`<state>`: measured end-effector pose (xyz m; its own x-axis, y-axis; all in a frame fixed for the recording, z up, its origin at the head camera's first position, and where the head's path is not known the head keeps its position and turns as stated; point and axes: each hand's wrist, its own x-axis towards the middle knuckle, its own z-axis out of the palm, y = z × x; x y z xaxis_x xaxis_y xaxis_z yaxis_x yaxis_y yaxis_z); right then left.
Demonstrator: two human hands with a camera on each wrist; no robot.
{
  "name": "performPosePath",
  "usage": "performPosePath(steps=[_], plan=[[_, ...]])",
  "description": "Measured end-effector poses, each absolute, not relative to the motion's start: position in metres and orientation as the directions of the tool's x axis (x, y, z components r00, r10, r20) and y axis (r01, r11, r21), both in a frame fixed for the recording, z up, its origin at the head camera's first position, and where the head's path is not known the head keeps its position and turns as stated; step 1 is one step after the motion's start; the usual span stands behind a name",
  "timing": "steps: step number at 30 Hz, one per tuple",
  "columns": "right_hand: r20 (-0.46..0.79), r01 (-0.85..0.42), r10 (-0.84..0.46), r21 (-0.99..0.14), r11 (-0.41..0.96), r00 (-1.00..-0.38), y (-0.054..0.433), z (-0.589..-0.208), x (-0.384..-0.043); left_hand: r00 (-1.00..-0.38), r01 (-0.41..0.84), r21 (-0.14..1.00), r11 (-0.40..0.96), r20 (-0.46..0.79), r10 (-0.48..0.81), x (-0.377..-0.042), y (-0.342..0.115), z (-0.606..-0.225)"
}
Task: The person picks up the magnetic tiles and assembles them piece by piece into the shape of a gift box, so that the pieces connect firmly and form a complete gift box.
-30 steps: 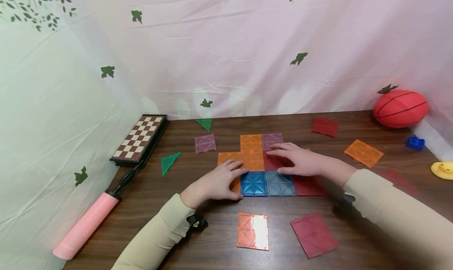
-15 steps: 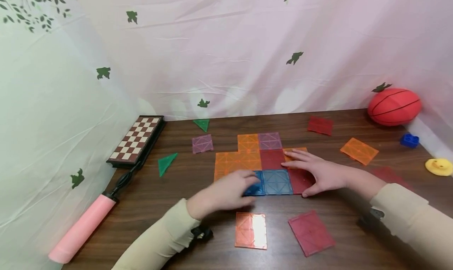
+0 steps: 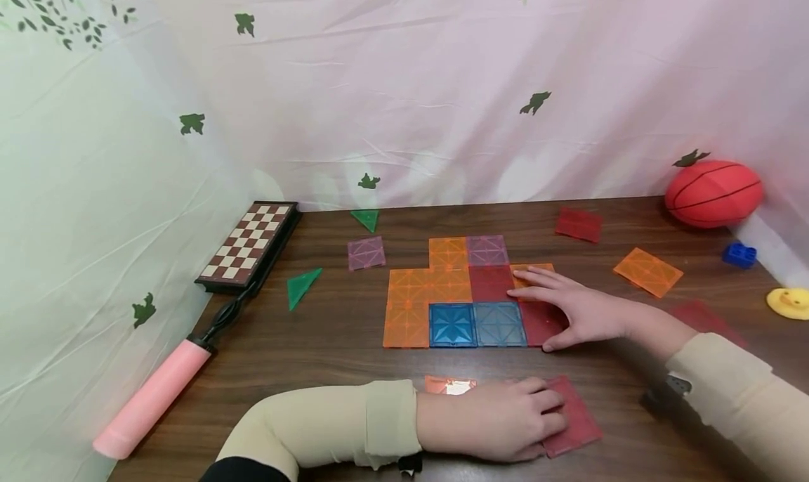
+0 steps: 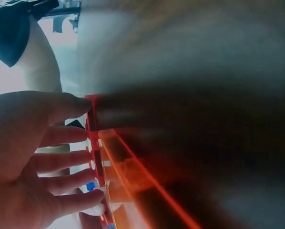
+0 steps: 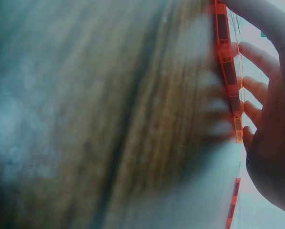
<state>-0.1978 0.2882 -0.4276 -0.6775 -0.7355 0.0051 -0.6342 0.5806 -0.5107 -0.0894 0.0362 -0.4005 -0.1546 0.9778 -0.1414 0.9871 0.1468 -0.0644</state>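
Flat on the table, translucent magnetic tiles form a joined cluster: orange squares (image 3: 406, 306) at left, a purple square (image 3: 487, 250) at the back, two blue squares (image 3: 452, 325) in front, and red ones at right. My right hand (image 3: 584, 312) rests on the cluster's right side, fingers spread over red and orange tiles, thumb at the near edge of a red square (image 3: 537, 322). Nearer me, my left hand (image 3: 493, 417) reaches across to the right, its fingers touching a loose red square (image 3: 575, 419). The left forearm partly hides an orange-pink tile (image 3: 450, 385).
Loose tiles lie around: green triangles (image 3: 303, 287), a purple square (image 3: 366, 253), a red one (image 3: 579, 225) and an orange one (image 3: 648, 271). A chessboard box (image 3: 248, 244) and pink pump (image 3: 154, 399) stand left; a red ball (image 3: 714, 194), blue brick (image 3: 740, 255) and yellow duck (image 3: 788, 303) are right.
My left hand has left the cluster's left side and moved toward me and right, onto the loose red square. My right hand has shifted right over the cluster and stayed there.
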Motion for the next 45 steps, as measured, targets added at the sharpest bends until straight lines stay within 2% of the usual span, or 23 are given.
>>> performPosePath(steps=[7,13,28,37,41,45], plan=[[0.026,-0.663,-0.754,-0.498,0.559,-0.656,0.287,-0.425,-0.2,-0.203,0.974,-0.127,0.189,-0.109,0.973,-0.093,0.028,-0.399],[0.013,-0.655,-0.758,-0.513,0.554,-0.652,0.286,-0.424,-0.202,-0.258,0.964,-0.086,0.252,-0.073,0.963,-0.099,0.013,-0.398],[-0.023,-0.612,-0.738,-0.541,0.577,-0.675,0.287,-0.425,-0.199,-0.286,0.958,-0.022,0.285,-0.044,0.957,-0.12,-0.003,-0.404],[-0.039,-0.597,-0.727,-0.541,0.592,-0.685,0.286,-0.425,-0.198,-0.32,0.947,0.026,0.319,0.006,0.948,-0.107,-0.047,-0.387],[-0.036,-0.602,-0.727,-0.534,0.594,-0.686,0.285,-0.425,-0.198,-0.323,0.946,0.018,0.324,-0.027,0.946,-0.095,-0.073,-0.389],[-0.038,-0.598,-0.723,-0.535,0.597,-0.689,0.286,-0.424,-0.198,-0.324,0.946,0.017,0.324,0.007,0.946,-0.09,-0.085,-0.396]])
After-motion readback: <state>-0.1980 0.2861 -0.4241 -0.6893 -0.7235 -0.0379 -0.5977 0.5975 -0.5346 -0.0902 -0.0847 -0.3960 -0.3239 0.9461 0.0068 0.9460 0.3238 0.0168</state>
